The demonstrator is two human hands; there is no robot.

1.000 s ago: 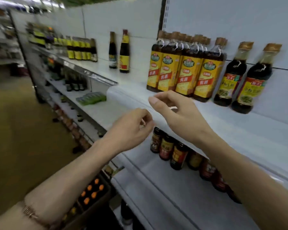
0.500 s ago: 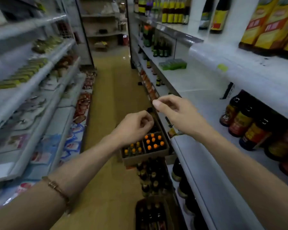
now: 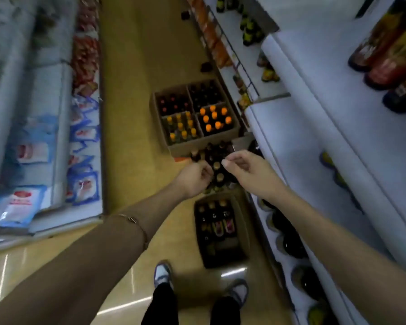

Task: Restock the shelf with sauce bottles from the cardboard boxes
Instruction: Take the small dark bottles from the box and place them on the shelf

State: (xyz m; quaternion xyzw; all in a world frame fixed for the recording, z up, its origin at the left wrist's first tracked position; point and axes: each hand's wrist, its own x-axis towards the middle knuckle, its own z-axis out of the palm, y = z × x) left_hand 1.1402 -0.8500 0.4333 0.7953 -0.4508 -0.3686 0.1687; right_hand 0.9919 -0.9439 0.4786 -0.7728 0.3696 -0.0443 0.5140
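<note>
I am looking down at the aisle floor. A divided cardboard box (image 3: 192, 146) holds orange-capped and dark-capped sauce bottles (image 3: 215, 119). Just in front of it stands a cluster of dark bottles (image 3: 217, 156), and a second box (image 3: 243, 231) of dark bottles sits nearer my feet. My left hand (image 3: 193, 178) hovers over the cluster with its fingers curled in and nothing in it. Beside it, my right hand (image 3: 246, 171) is loosely curled with the forefinger forward and also holds nothing. The white shelf (image 3: 314, 137) runs along the right.
Dark sauce bottles (image 3: 389, 57) stand on an upper shelf at top right, and more bottles line the lower shelves. A shelf with blue and white packets (image 3: 21, 202) borders the aisle on the left. My shoes (image 3: 163, 273) stand on the yellow floor by the near box.
The view has swung from the shelf down to the floor boxes. Both hands have dropped from shelf height to just above the dark bottles, keeping much the same pose.
</note>
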